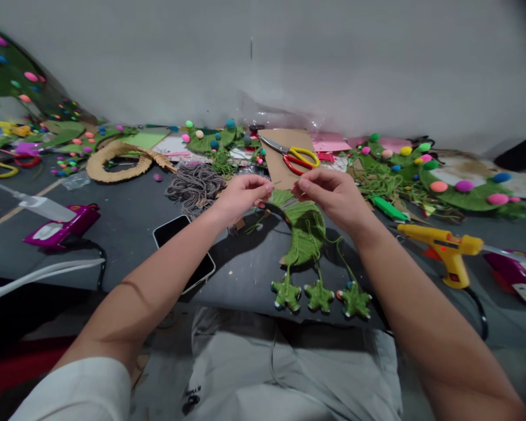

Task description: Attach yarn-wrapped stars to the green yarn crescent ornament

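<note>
My left hand (pixel 249 194) is closed in a pinch just above the table; whatever is between its fingertips is too small to make out. Facing it, my right hand (pixel 331 196) also pinches, its contents equally unclear. Below and between them lies a crescent wrapped in green yarn (pixel 305 231), its upper end close to my fingers. Green strands run from it to three yarn-wrapped stars, a left star (pixel 286 293), a middle star (pixel 319 296) and a right star (pixel 354 300), near the table's front edge.
Scissors (pixel 296 158) lie on cardboard (pixel 274 169) behind my hands. Grey yarn (pixel 195 184) and a phone (pixel 197 266) are at left, with a bare cardboard ring (pixel 118 166) beyond. A yellow glue gun (pixel 447 248) stands at right. Power strips (pixel 65 225) flank the table.
</note>
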Demonstrator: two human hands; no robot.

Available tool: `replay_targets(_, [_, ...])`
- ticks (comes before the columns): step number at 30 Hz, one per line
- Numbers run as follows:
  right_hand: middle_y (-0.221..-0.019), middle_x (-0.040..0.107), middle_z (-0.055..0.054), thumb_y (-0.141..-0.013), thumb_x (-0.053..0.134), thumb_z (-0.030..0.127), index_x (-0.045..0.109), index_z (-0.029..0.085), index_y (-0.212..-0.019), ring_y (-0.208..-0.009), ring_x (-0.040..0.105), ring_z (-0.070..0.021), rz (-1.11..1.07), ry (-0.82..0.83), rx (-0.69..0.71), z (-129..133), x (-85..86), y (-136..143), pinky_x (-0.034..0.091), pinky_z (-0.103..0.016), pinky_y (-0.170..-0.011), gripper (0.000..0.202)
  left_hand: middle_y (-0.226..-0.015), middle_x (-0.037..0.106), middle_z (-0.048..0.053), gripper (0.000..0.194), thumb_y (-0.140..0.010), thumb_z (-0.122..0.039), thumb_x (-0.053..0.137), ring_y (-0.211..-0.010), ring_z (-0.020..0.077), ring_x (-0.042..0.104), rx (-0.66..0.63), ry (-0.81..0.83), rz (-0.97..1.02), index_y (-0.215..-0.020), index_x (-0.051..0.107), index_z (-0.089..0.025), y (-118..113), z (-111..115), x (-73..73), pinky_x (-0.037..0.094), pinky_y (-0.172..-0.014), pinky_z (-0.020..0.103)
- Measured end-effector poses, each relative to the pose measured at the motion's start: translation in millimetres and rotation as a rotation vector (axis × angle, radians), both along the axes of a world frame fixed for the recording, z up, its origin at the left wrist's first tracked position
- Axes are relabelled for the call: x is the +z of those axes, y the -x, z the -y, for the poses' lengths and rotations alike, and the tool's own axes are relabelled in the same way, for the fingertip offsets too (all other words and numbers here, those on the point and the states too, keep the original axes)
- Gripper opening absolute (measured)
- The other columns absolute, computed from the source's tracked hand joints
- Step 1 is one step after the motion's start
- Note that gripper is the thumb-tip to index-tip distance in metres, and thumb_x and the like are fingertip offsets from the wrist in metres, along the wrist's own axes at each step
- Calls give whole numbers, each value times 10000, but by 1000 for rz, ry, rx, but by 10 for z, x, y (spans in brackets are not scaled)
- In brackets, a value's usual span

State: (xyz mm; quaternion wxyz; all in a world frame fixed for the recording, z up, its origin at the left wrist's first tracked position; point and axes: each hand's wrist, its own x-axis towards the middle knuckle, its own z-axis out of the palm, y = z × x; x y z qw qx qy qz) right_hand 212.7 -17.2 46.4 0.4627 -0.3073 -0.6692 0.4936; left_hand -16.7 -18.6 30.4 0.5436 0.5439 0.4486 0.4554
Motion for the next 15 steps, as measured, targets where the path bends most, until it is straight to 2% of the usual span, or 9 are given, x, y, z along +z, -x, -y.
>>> replay_targets(3, [-843,765,-15,-853,858,442,789,226,-945,-788,709,-137,-121,33,34,-14,-22,-6,584,-278,-777,246,-713,622,4,216,-856,-289,826,-622,62,558,-1,33,13,-777,702,-131,-3,10,15,419,-567,195])
replay_targets(9, [-703,718,-19,-787,889,472,793,184,-838,-648,639,-128,106,-21,-70,52,20,91,557,-271,-661,308,-738,645,12,251,-787,-333,884,-653,77,575,-55,5,70,-821,737,-133,-64,77,44,442,-591,211])
replay_targets(15, [-701,724,-30,-807,853,499,793,166,-826,-644,638,-127,184,-17,-69,78,6,117,527,-254,-637,340,-774,677,5,294,-764,-367,910,-684,82,603,-135,-103,166,-869,746,-147,-72,63,-11,466,-617,211])
